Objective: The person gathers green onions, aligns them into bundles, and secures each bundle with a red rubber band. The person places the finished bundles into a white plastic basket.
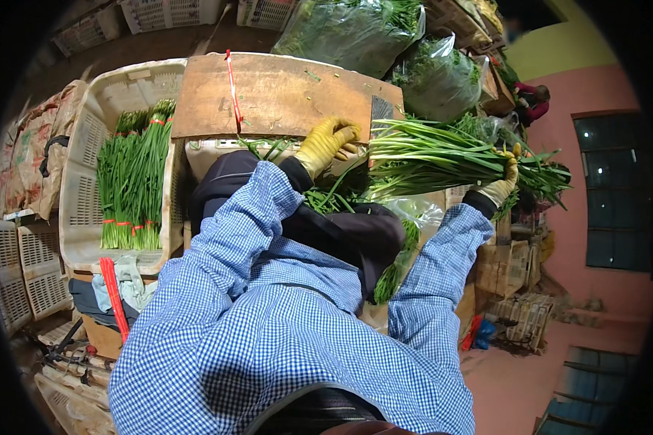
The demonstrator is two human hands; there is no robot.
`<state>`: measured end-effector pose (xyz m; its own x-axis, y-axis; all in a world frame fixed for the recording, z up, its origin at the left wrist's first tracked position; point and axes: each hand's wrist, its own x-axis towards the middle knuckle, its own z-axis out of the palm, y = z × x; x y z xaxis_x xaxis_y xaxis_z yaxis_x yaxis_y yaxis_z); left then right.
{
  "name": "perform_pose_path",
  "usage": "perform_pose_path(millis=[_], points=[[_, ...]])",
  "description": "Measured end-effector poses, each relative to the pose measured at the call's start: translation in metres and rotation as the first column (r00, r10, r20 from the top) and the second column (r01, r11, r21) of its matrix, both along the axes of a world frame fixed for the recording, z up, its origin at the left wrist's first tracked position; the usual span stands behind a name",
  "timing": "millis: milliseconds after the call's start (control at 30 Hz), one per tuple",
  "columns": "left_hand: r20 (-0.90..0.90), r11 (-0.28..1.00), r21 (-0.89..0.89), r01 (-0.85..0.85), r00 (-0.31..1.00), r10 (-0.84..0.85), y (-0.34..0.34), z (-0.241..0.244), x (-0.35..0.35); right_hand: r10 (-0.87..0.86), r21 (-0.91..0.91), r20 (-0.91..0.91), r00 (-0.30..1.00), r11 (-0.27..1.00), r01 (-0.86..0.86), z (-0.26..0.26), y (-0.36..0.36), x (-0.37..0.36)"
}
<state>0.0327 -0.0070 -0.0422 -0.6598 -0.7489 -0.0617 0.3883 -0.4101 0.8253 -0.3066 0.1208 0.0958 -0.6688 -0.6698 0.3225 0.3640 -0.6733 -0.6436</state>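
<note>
My right hand (499, 182), in a yellow work glove, grips a loose bunch of garlic chives (430, 157) by its leafy end. The pale stem ends point left, beside the right edge of a wooden board (299, 89). My left hand (329, 142), gloved as well, hovers at the board's near edge with its fingers loosely bent and nothing visible in them. A red tie strip (233, 92) lies across the board, among small green scraps. Loose leaves (326, 201) lie in my lap, partly hidden by my left arm.
To the left stands a white plastic crate (81, 212) holding bundles of chives (133, 179) bound with red ties. Several red strips (114, 299) hang below it. Clear plastic bags of greens (348, 38) stand behind the board. Another person (534, 102) is at the far right.
</note>
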Motion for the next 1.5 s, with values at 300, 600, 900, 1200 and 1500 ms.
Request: perform_pose_path(millis=[300, 600, 900, 1200, 1500], points=[[-0.559, 0.905, 0.143, 0.400, 0.788, -0.260, 0.028, -0.029, -0.035, 0.339, -0.016, -0.086, 0.937, 0.940, -0.341, -0.019, -0.015, 0.005], [0.138, 0.918, 0.392, -0.066, 0.990, 0.012, -0.023, -0.077, 0.008, -0.283, 0.260, -0.052, 0.958, 0.922, 0.287, -0.010, -0.023, -0.001], [-0.498, 0.764, 0.541, 0.352, 0.866, -0.047, 0.023, -0.037, -0.038, -0.385, 0.434, 0.030, 0.922, 0.836, 0.335, -0.046, -0.031, 0.020], [0.268, 0.931, -0.186, -0.314, 0.896, 0.355, -0.052, -0.086, 0.032, -0.524, 0.485, -0.127, 0.842, 0.707, 0.514, 0.000, -0.051, 0.053], [0.715, 0.648, -0.695, 0.311, 0.199, 0.671, -0.104, -0.108, 0.155, -0.494, 0.543, 0.083, 0.866, 0.751, 0.376, -0.037, -0.144, 0.071]])
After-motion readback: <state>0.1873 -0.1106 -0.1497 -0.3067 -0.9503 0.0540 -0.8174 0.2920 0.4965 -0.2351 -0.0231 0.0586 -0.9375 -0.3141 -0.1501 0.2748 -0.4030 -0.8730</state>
